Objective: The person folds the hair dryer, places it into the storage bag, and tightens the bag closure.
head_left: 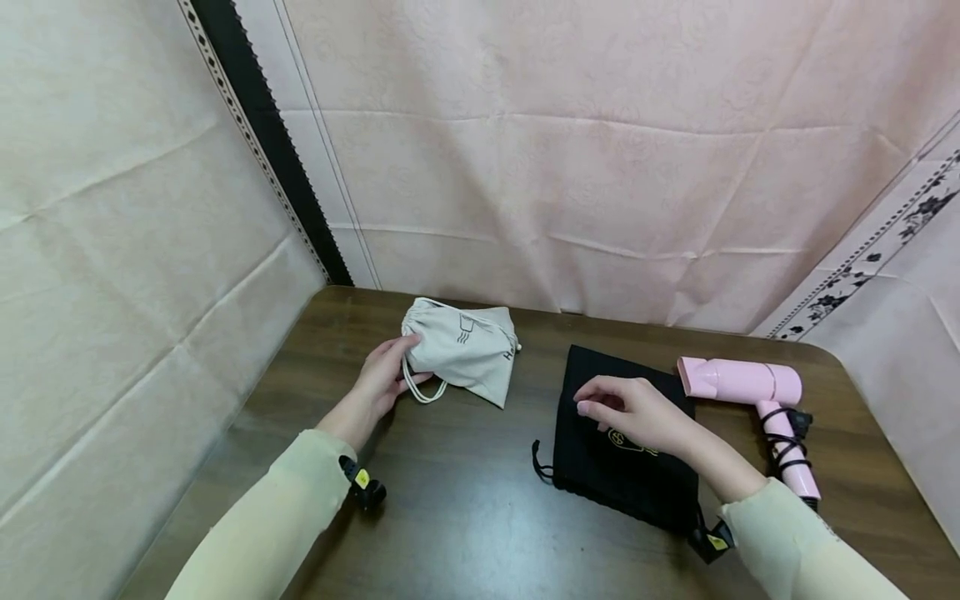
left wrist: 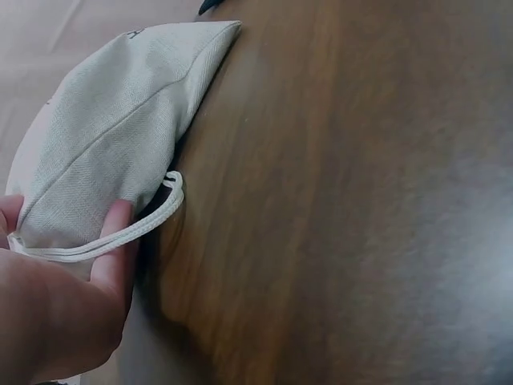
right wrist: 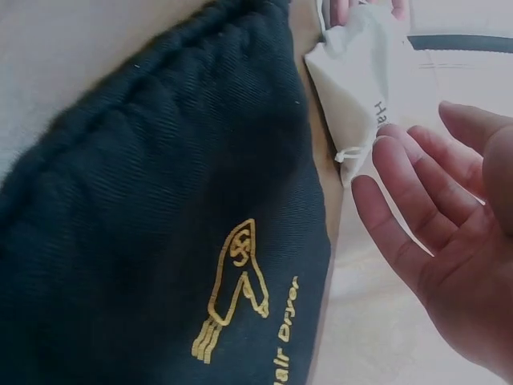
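My left hand (head_left: 377,377) grips a small off-white drawstring bag (head_left: 476,357) at its left end, thumb on top and fingers beneath. The white cord (left wrist: 148,228) loops over the fingers in the left wrist view. Dark print, partly folded away, marks the bag's upper face. My right hand (head_left: 636,410), fingers loosely bent and holding nothing, hovers over a flat black drawstring bag (head_left: 600,467). In the right wrist view this black bag carries a gold hair dryer drawing (right wrist: 240,277) and lettering that reads in part "air Dryer".
A pink hair dryer (head_left: 742,382) lies at the right of the brown wooden table (head_left: 465,517), its black cord (head_left: 783,442) wound about the handle. Pale patterned cloth (head_left: 562,167) hangs behind the table and at both sides. Each wrist wears a small black camera.
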A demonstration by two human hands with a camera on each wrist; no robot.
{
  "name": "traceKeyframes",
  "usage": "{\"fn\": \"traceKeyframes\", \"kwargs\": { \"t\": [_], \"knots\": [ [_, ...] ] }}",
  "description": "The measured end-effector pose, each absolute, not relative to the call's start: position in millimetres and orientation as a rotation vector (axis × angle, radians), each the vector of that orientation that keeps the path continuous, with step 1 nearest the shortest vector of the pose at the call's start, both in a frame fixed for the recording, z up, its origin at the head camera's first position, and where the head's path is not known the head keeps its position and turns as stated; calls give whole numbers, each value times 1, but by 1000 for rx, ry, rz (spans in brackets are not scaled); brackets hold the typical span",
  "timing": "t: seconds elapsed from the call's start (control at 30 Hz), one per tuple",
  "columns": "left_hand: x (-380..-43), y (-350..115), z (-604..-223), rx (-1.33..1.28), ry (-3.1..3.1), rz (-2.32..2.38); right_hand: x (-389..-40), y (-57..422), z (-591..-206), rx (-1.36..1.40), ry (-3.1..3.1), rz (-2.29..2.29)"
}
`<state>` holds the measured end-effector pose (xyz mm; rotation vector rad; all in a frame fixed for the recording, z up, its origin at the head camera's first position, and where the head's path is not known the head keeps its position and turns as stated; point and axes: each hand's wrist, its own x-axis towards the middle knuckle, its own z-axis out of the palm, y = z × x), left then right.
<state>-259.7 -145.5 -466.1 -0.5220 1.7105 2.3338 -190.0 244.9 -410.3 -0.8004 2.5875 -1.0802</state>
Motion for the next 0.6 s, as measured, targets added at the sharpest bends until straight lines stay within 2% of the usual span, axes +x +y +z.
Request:
{"fn": "traceKeyframes", "kwargs": {
  "t": [0.37, 0.6],
  "knots": [
    [-274, -155, -459, -629, 1652, 2378, -186, 249, -419, -777, 2565, -1072],
    [-271, -154, -444, -671, 1995, 2144, -186, 253, -417, -785, 2561, -1045]
  ]
}}
